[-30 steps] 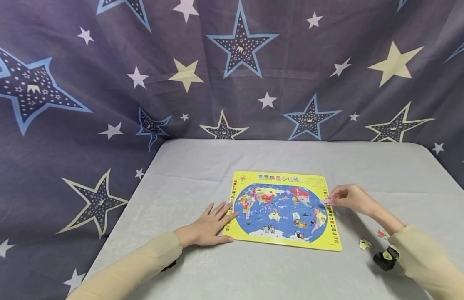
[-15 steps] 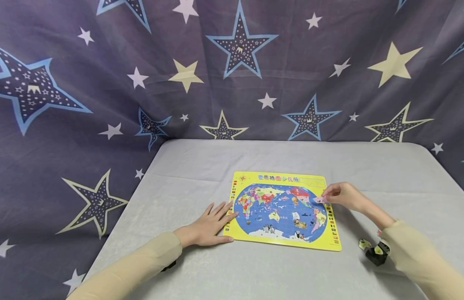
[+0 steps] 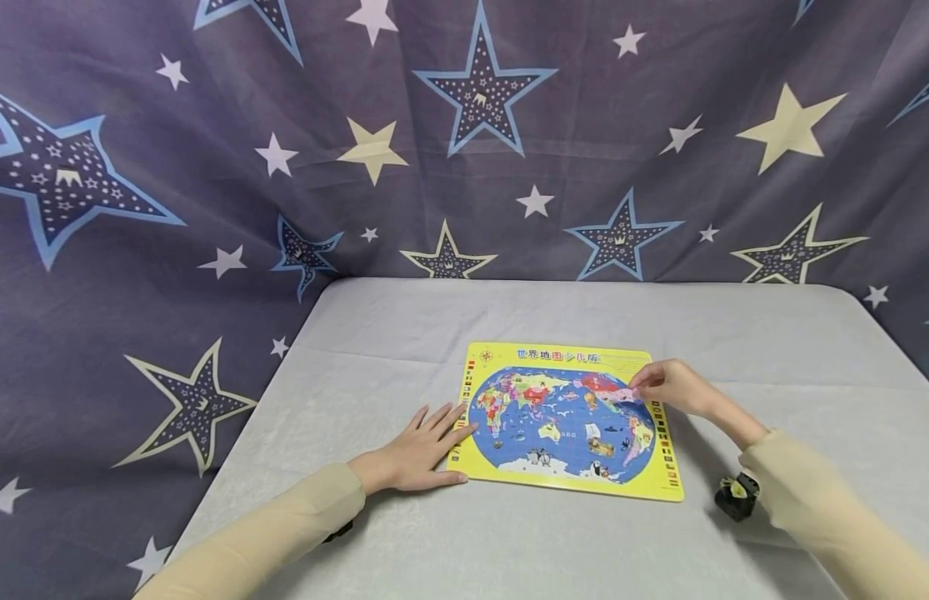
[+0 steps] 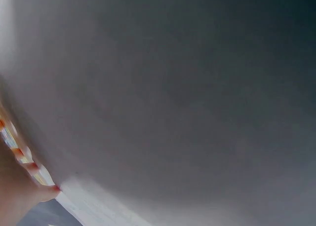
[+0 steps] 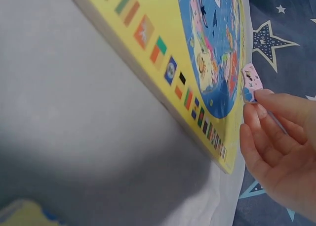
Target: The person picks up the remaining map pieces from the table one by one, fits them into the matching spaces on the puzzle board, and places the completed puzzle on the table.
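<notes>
A yellow-bordered world map puzzle board (image 3: 501, 475) lies flat on the table, with Chinese lettering along its top. My left hand (image 3: 404, 457) rests on its lower left edge, fingers spread and straight; part of that hand (image 4: 17, 199) shows at the left wrist view's edge. My right hand (image 3: 677, 388) pinches a pink puzzle piece (image 3: 624, 396) between thumb and fingertips over the map's upper right, near the red area. In the right wrist view this piece (image 5: 252, 76) is tilted up from the fingertips, and the other fingers of the right hand (image 5: 286, 147) curl loosely.
A yellow and blue loose piece (image 5: 22, 212) lies on the grey cloth at the right wrist view's lower left. A black device (image 3: 736, 497) sits under the right wrist. A dark curtain with stars (image 3: 479, 200) hangs behind the table.
My right hand has moved left from the board's right border to over the map, carrying the pink puzzle piece. The left hand has stayed in place.
</notes>
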Motion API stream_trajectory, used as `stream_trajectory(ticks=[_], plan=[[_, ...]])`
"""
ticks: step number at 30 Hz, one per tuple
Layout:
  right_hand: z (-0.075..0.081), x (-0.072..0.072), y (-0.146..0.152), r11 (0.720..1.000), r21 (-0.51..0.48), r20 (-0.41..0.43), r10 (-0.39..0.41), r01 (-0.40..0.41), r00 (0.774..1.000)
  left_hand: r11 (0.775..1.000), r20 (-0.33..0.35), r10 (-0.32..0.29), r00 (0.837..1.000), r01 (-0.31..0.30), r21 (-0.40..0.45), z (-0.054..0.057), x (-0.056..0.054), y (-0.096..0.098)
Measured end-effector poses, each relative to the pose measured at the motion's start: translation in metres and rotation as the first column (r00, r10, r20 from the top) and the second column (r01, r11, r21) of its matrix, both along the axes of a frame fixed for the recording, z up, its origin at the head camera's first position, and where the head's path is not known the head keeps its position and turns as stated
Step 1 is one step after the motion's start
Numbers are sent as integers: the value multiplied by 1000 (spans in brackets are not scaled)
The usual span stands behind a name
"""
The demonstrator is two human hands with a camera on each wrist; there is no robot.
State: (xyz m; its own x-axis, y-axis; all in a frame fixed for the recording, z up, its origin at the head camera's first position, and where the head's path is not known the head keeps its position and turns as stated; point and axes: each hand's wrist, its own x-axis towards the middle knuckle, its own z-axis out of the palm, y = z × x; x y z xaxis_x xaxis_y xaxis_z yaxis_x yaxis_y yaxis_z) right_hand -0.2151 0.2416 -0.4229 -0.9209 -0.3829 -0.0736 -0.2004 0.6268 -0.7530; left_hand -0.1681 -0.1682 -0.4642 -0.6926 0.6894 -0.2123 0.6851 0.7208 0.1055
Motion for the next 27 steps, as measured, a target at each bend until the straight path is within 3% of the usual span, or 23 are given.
stream_trajectory(ticks=[7, 27], plan=[[-5, -5, -5, 999, 30, -23, 12, -11, 1000, 1000, 6, 3, 1000, -3, 4, 0, 0, 0], [-10, -14, -17, 999, 3, 6, 34, -34, 999, 1000, -12, -1, 1000, 1, -7, 0, 0, 0]])
